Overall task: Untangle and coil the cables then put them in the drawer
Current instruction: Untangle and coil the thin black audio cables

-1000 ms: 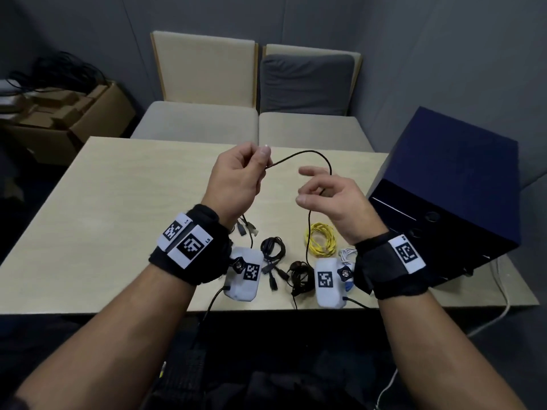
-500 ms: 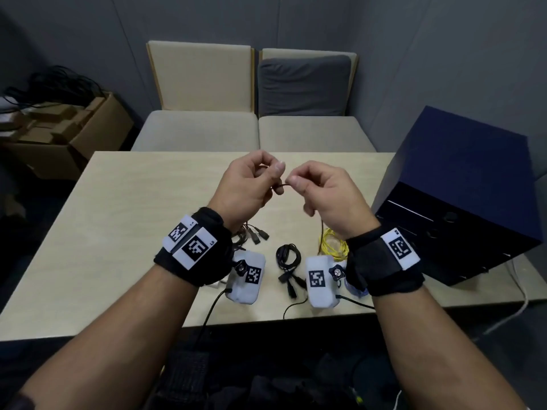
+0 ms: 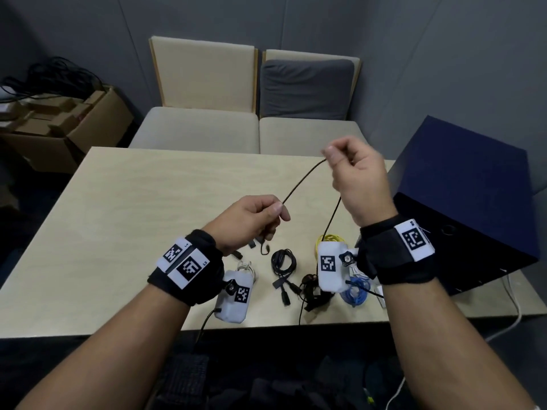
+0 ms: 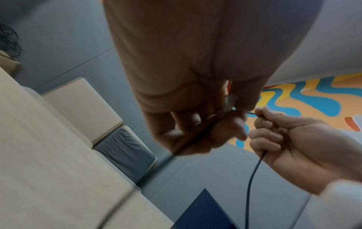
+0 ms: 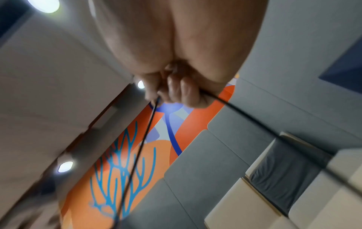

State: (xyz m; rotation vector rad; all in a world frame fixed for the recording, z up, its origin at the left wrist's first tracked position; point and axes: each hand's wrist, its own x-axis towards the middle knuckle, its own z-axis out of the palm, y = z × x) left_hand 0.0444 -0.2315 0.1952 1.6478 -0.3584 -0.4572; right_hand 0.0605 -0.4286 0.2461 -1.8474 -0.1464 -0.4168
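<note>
A thin black cable (image 3: 302, 180) runs taut above the table between my two hands. My left hand (image 3: 279, 207) pinches its lower end, and a short tail with a plug (image 3: 266, 249) dangles under the fist. Higher and to the right, my right hand (image 3: 328, 153) pinches the cable, which then hangs down past the wrist toward the table. The left wrist view shows my left hand (image 4: 231, 119) and my right hand (image 4: 274, 124) curled on the cable. In the right wrist view, the right hand (image 5: 166, 93) grips the cable (image 5: 137, 155). The dark blue drawer box (image 3: 461, 196) stands at right.
On the wooden table (image 3: 118, 217) near the front edge lie a coiled black cable (image 3: 282, 260), a yellow cable (image 3: 330, 239), a blue cable (image 3: 355, 291), a white cable (image 3: 245, 266) and a black bundle (image 3: 313, 288). Two chairs stand behind the table, and a cardboard box (image 3: 74, 128) sits far left.
Half a second ago the hands met at one point on the cable. The right hand has since slid up and right, the left hand has dropped, and the cable now stretches between them.
</note>
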